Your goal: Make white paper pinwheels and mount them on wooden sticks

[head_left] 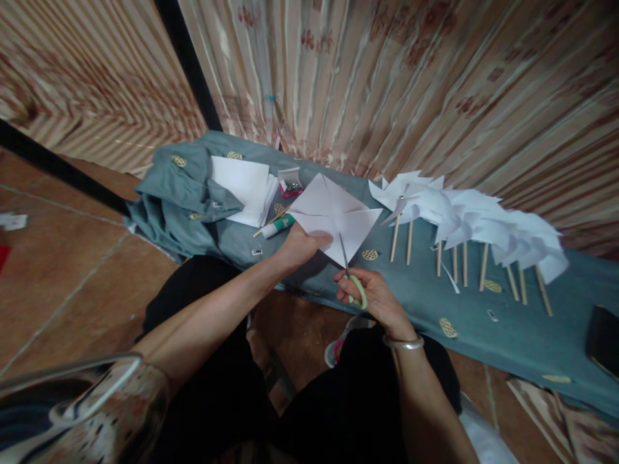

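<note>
A square white paper sheet [338, 200], turned like a diamond, is pinched at its near left side by my left hand [304, 245]. Slits run in from its corners. My right hand [370, 290] is closed round the pale green handles of a pair of scissors [356, 290], whose blades reach over the corner of the paper nearest me. Just left of the paper lie a green and white glue stick [278, 226] and a thin wooden stick [258, 232]. Behind them stands an open small box [290, 183] with shiny metal bits inside.
White paper pinwheels [464, 212] on wooden sticks lie in a row at the right. A stack of white paper [242, 183] is at the left, partly under bunched grey-green cloth [184, 187]. A dark object [603, 341] sits at the right edge. Curtains [338, 84] hang behind.
</note>
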### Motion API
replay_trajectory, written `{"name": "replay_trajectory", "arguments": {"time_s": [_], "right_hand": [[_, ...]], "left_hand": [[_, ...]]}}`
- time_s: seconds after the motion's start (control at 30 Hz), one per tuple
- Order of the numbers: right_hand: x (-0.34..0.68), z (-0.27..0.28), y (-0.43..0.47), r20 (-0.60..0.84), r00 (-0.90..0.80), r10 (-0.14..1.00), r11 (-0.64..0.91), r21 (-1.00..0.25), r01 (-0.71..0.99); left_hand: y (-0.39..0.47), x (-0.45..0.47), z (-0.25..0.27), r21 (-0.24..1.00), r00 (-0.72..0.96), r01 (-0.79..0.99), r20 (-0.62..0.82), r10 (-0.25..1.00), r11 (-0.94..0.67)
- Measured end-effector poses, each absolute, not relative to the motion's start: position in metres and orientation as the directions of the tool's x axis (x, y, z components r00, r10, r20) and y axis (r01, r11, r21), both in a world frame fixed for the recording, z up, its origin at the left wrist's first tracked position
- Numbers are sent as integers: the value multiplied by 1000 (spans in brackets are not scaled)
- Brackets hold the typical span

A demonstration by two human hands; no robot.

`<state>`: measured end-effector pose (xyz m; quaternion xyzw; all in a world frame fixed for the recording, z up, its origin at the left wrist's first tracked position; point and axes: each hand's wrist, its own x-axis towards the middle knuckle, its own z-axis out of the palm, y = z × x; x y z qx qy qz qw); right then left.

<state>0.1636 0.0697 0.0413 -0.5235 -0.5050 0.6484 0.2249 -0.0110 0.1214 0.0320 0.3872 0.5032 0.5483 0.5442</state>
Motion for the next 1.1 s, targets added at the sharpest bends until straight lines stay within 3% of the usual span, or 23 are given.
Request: {"name": "replay_trajectory", "arguments": {"time_s": [1.1], "right_hand": [[163,35,72,-416,-305,857,-341,-900,271]], "left_hand": [[115,-6,30,961,-34,-219,-180,983,168]]}}
